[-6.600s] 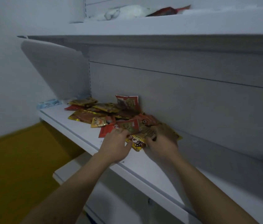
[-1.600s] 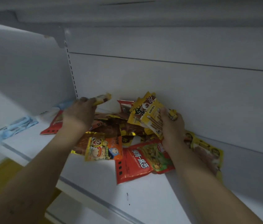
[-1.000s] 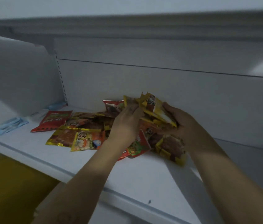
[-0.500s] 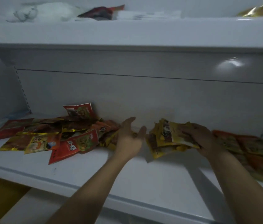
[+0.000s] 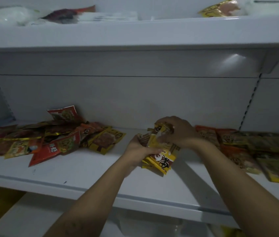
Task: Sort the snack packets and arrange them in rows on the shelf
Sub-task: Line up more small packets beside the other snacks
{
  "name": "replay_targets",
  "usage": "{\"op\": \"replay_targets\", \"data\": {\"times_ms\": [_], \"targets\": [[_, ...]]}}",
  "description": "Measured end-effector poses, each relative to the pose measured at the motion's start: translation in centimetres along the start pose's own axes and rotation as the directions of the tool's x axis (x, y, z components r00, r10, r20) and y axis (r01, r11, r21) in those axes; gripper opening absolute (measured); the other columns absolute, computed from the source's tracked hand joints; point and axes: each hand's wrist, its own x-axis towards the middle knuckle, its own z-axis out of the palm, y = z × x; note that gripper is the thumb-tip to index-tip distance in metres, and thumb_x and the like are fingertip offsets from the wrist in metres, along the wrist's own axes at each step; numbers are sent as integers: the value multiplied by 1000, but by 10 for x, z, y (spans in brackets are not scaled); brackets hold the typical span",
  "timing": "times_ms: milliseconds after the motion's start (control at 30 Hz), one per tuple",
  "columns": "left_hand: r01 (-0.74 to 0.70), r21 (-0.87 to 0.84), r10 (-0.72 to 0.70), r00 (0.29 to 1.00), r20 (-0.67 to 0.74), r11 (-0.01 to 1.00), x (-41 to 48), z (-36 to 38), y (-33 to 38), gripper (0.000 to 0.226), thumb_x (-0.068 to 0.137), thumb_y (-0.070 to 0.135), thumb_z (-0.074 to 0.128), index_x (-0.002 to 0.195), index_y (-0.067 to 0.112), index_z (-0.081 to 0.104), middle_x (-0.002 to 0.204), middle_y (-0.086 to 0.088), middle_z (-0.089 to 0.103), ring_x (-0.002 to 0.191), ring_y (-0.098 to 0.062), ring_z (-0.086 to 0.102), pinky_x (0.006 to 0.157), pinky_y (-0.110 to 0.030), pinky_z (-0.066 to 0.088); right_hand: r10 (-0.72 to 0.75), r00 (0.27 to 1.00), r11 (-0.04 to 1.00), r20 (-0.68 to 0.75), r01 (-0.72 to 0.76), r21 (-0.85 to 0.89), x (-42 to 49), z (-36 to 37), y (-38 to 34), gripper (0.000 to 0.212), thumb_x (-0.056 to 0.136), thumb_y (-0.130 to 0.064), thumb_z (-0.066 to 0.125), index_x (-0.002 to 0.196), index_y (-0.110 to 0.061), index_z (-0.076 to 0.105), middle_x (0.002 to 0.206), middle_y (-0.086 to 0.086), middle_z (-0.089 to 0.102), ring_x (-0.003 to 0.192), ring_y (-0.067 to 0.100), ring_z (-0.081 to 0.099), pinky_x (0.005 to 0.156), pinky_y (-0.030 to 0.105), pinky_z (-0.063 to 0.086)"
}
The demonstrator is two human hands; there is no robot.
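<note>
My right hand (image 5: 181,132) covers the top of the yellow packets (image 5: 162,159), so I cannot count them. The left pile (image 5: 49,139) is cut by the left edge, the right row (image 5: 255,147) by the right edge. On the upper shelf (image 5: 135,35) the white thing (image 5: 6,16) is too blurred to name.

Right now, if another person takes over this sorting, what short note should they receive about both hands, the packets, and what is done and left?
Hands: the left hand grips the yellow packet stack at its near side; the right hand grips its far end from above.
Where: the stack is at the middle of the shelf.
Done: the packets on the right lie flat, apparently sorted.
Left: set the stack down as a row, then sort the mixed pile on the left.
</note>
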Motion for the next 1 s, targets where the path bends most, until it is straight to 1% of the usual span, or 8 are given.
{"op": "replay_targets", "data": {"times_ms": [100, 200, 333, 500, 667, 833, 900, 1000], "targets": [[-68, -123, 44, 981, -190, 990, -3, 3, -7, 74, 51, 11, 96, 114, 7, 58, 95, -3, 76, 85, -23, 74, 71, -38, 60, 285, 922, 927, -264, -195, 321, -15, 24, 8, 93, 68, -43, 86, 146, -25, 38, 138, -3, 41, 125, 15, 45, 100, 37, 46], [-128, -145, 90, 966, -242, 981, -8, 2, -13, 75, 53, 11, 96, 116, 10, 56, 100, -2, 75, 91, -21, 73, 82, -42, 59, 350, 935, 752, -55, -245, 612, -34, 51, 16, 72, 68, -50, 81, 130, -22, 58, 127, -5, 65, 116, 17, 62, 92, 32, 53], [-183, -80, 173, 978, -116, 980, -13, -2, -15, 75, 64, -3, 87, 126, 15, 49, 114, -4, 71, 105, -21, 69, 91, -48, 56, 228, 969, 763, -96, -116, 636, -35, 71, 14, 21, 78, -32, 81, 96, -31, 70, 92, -18, 74, 87, -3, 68, 67, 8, 48], [-157, -202, 168, 985, 38, 967, -23, -19, -19, 77, 73, -7, 80, 127, 36, 46, 113, 7, 71, 104, -13, 69, 74, -38, 59, 110, 978, 865, -175, -8, 501, -26, 77, 12, 66, 76, -14, 83, 130, -25, 47, 106, -25, 61, 97, -8, 61, 70, 0, 42], [-193, -149, 196, 981, 5, 970, -29, -21, -26, 83, 72, 7, 86, 139, 28, 42, 124, 4, 67, 117, -13, 62, 92, -40, 56, 75, 977, 784, -201, 67, 617, -40, 98, 19, 114, 69, -28, 85, 156, -26, 12, 134, -15, 52, 118, -10, 52, 92, 13, 47], [-108, -191, 125, 989, 81, 976, -28, -25, -24, 74, 73, 1, 83, 137, 17, 49, 126, -12, 66, 114, -29, 64, 95, -52, 53, 53, 968, 798, -244, 106, 593, -40, 97, 21, 92, 59, -38, 93, 137, -28, 44, 120, -8, 65, 113, 11, 63, 90, 33, 55], [-101, -213, 122, 989, 85, 972, -29, -25, -24, 67, 75, -3, 79, 133, 17, 52, 122, -13, 68, 109, -30, 67, 88, -47, 57, 8, 969, 787, -247, 147, 599, -41, 96, 21, 77, 59, -22, 94, 123, -16, 53, 109, 2, 70, 103, 20, 69, 84, 45, 59], [-118, -228, 144, 985, 100, 966, -30, -25, -25, 69, 73, -3, 78, 131, 22, 52, 118, -9, 70, 107, -28, 68, 81, -42, 59, -47, 965, 756, -259, 204, 622, -43, 97, 15, 89, 62, -9, 92, 135, -21, 43, 117, 2, 67, 110, 20, 66, 84, 36, 59]]}}
